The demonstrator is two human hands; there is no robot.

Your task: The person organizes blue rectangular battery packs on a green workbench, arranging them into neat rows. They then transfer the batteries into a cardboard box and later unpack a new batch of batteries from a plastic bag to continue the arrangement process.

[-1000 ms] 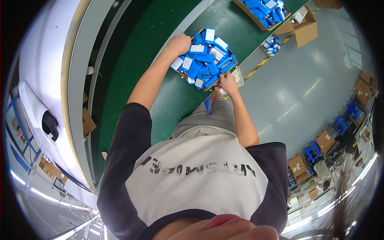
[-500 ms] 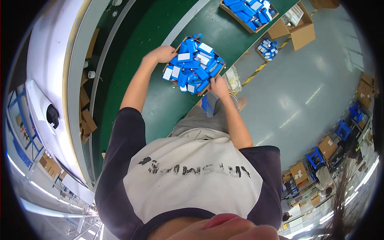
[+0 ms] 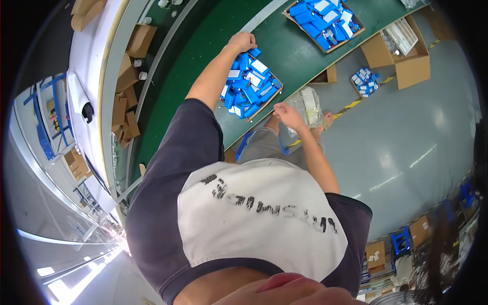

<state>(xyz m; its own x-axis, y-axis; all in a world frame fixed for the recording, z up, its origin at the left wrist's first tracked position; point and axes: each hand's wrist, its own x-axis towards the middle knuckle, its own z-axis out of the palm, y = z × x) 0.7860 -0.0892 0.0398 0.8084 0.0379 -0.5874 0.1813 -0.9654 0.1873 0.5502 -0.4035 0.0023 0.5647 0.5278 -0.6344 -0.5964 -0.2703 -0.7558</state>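
Observation:
On the green table stands a shallow cardboard box (image 3: 265, 108) heaped with blue shrink-wrapped battery packs (image 3: 250, 94), many with white labels. My left hand (image 3: 243, 41) is at the far end of this heap, fingers curled down beside a blue pack (image 3: 254, 52); what the fingertips grip, if anything, is hidden. Beyond the box's near right corner, over the table edge, my right hand (image 3: 290, 116) hovers with its fingers drawn together. It is apart from the box, and nothing shows in it.
A second box of blue packs (image 3: 325, 23) sits farther along the table (image 3: 203, 61). On the floor are a small box of packs (image 3: 365, 82), an open carton (image 3: 413, 71) and a clear plastic bag (image 3: 307, 104). Cardboard boxes (image 3: 129, 76) line the left side.
My left hand has gone from the box's left rim to its far end. My right hand has let go of the near right rim and moved off. The view has shifted.

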